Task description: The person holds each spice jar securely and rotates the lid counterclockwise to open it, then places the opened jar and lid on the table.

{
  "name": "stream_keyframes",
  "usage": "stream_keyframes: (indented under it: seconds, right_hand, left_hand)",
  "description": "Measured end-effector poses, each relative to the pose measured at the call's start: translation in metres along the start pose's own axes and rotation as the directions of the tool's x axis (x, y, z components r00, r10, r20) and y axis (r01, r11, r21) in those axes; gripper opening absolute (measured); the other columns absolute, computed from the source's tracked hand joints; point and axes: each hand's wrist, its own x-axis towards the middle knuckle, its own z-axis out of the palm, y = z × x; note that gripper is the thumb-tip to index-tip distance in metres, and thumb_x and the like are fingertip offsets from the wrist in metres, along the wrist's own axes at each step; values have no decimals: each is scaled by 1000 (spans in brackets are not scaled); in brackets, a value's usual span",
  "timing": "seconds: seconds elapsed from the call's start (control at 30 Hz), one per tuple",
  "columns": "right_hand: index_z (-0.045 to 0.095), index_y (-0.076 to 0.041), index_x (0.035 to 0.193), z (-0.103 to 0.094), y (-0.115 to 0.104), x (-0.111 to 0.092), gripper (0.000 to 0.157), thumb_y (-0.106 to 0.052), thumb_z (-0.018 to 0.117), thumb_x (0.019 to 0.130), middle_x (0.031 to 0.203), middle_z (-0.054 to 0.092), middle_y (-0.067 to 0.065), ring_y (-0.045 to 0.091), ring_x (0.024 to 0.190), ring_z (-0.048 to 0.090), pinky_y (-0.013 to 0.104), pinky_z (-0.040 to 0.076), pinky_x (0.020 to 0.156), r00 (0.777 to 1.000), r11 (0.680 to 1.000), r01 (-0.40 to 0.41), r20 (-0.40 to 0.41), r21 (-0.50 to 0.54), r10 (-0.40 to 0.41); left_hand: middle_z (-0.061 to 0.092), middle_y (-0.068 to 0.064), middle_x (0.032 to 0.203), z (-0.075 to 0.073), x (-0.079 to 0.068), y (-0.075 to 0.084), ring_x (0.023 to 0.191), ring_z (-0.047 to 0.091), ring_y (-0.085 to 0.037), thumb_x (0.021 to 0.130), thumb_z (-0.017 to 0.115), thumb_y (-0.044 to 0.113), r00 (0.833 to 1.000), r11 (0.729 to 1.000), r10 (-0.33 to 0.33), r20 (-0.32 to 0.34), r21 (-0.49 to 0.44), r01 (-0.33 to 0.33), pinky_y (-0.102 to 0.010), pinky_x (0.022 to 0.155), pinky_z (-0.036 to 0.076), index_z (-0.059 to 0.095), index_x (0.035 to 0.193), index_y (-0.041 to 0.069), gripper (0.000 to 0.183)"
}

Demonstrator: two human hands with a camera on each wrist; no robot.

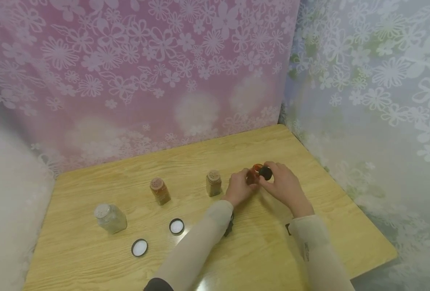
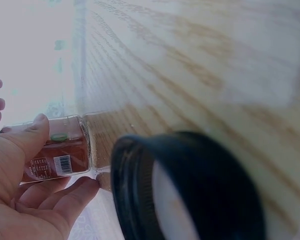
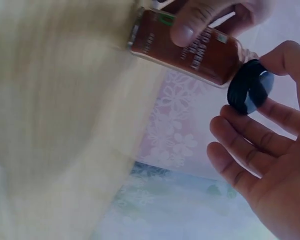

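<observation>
My left hand (image 1: pixel 241 186) grips a glass spice jar (image 3: pixel 190 47) of red-brown powder, its fingers and thumb around the sides. In the left wrist view the jar's label and barcode face the camera, and the base is right at the tabletop. At the jar's mouth, my right hand (image 1: pixel 283 186) pinches a black screw lid (image 3: pixel 250 87) between thumb and fingers. The lid is tilted on edge beside the mouth, and orange-red shows inside the rim in the head view. The right hand's other fingers are spread out below the lid.
Left of the hands stand a jar of brownish powder (image 1: pixel 213 184), a reddish jar (image 1: pixel 160 191) and a pale clear jar (image 1: pixel 111 218), all with perforated tops. Two black lids, one (image 1: pixel 177 226) behind another (image 1: pixel 139 247), lie white side up on the wooden table (image 1: pixel 102 178).
</observation>
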Motion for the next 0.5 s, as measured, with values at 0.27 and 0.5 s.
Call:
stream_keyframes:
  seconds: [0.27,0.5]
  right_hand:
    - [58,1,130,10,7,-16,43,-24,70,96,119,68,22,42,108,66,59,57,85,999,995,-44,-18,84,46]
    - [58,0,119,13,13,-26,37,-18,76,92,112,67,20,37,96,64,49,54,79,999,986,-51,-10,158,53]
  left_hand:
    - [76,-10,125,-2,-1,1,120,72,-25,96,81,23,1000,1000,-13,13,13,13,-36,104,57,68,126,5,38]
    - [73,-11,132,-2,-3,2,129,67,-28,95,82,23,998,999,-48,27,-9,48,-42,112,53,65,133,4,46]
